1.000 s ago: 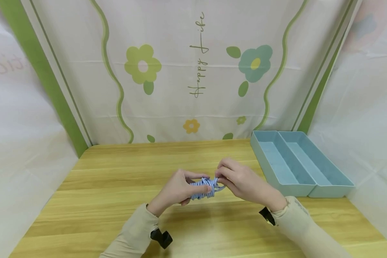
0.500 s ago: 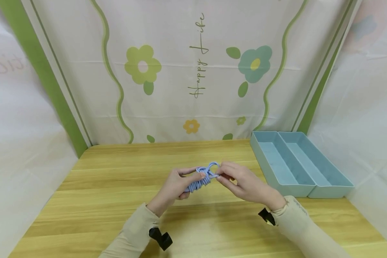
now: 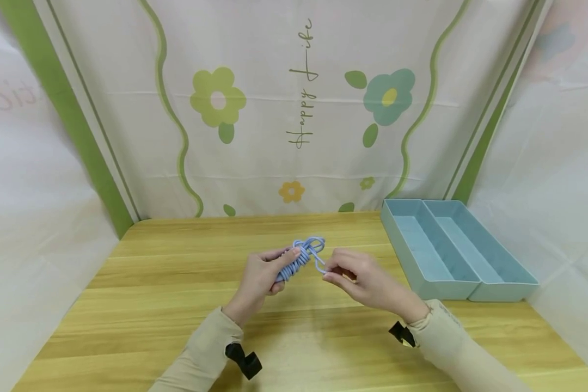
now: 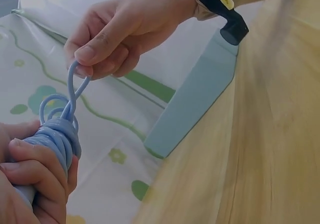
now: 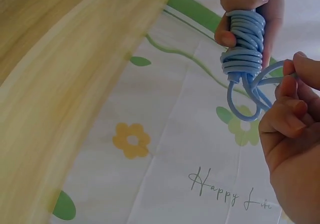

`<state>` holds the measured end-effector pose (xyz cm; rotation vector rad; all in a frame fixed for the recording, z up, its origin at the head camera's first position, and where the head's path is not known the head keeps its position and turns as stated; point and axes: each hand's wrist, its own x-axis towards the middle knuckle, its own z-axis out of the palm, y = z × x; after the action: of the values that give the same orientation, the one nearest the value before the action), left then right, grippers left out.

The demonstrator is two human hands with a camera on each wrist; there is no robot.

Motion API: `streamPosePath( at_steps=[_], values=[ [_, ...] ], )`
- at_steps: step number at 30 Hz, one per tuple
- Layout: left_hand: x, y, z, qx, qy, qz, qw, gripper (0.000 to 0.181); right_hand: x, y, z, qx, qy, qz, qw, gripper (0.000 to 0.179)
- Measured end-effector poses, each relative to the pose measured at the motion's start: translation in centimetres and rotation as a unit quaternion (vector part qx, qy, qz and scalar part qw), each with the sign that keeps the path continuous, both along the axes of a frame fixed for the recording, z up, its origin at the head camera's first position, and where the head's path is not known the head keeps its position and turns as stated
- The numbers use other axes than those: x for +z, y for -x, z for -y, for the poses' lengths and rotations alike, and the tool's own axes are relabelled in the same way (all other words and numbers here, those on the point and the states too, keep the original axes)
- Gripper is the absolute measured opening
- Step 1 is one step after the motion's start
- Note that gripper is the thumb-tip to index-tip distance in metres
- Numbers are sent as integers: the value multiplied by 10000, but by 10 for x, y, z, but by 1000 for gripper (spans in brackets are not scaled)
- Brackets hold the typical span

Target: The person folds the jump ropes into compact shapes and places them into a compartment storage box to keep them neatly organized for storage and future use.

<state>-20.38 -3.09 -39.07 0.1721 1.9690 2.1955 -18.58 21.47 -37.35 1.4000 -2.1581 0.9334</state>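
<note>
A light blue cord (image 3: 294, 265) is wound into a tight, thick bundle, held up over the middle of the table. My left hand (image 3: 258, 279) grips the bundle from the left, its thumb lying along the coils. From the far end of the bundle stick several loose loops, clear in the left wrist view beside the coils (image 4: 59, 134). One loop is drawn out and pinched between the thumb and fingers of my right hand (image 3: 362, 276). In the right wrist view the bundle (image 5: 246, 37) hangs from the left hand, with the pinched loop stretching to the right fingers.
Two long light blue trays stand side by side at the right, the left tray (image 3: 449, 289) touching the right tray (image 3: 502, 292). The wooden table (image 3: 176, 283) ends at a white flowered curtain (image 3: 264, 158) behind and at both sides.
My left hand has tipped the bundle upward and drawn it a little left. My right hand has moved slightly down, pulling the loop out longer, so a wider gap shows between the hands.
</note>
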Motion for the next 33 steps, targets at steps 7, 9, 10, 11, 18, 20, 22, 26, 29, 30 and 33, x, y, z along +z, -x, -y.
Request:
streamPosePath(
  at_steps=[7, 9, 10, 11, 18, 20, 22, 26, 29, 30, 33],
  values=[
    [-3, 1, 2, 123, -428, 180, 9988, 46, 1, 0, -2, -150, 89, 565, 9982, 18],
    [-3, 2, 2, 135, -504, 251, 9983, 46, 1, 0, -3, -216, 73, 717, 9972, 19],
    [-3, 2, 2, 139, -548, 298, 9980, 46, 1, 0, -3, -240, 61, 799, 9965, 19],
    [-3, 2, 2, 140, -597, 355, 9975, 47, 1, 0, -4, -251, 48, 888, 9957, 18],
    [1, 5, 5, 636, -1248, 888, 9861, 48, -1, -3, -5, -251, 39, 1402, 9898, 18],
    [2, 5, 6, 773, -1317, 900, 9842, 48, -2, -4, -5, -220, 72, 1494, 9885, 20],
    [2, 6, 6, 886, -1350, 862, 9831, 48, -3, -4, -4, -186, 78, 1516, 9882, 20],
    [3, 8, 7, 1153, -1439, 716, 9802, 47, -2, -6, -2, -67, -6, 1455, 9893, 18],
    [3, 8, 8, 1291, -1429, 650, 9791, 47, -1, -7, 0, 31, -52, 1447, 9895, 17],
    [3, 8, 8, 1323, -1429, 641, 9788, 47, -1, -7, 0, 44, -44, 1458, 9893, 17],
    [4, 7, 5, 1401, -1374, 629, 9786, 47, -2, -7, 1, -89, 45, 1527, 9882, 21]
  ],
)
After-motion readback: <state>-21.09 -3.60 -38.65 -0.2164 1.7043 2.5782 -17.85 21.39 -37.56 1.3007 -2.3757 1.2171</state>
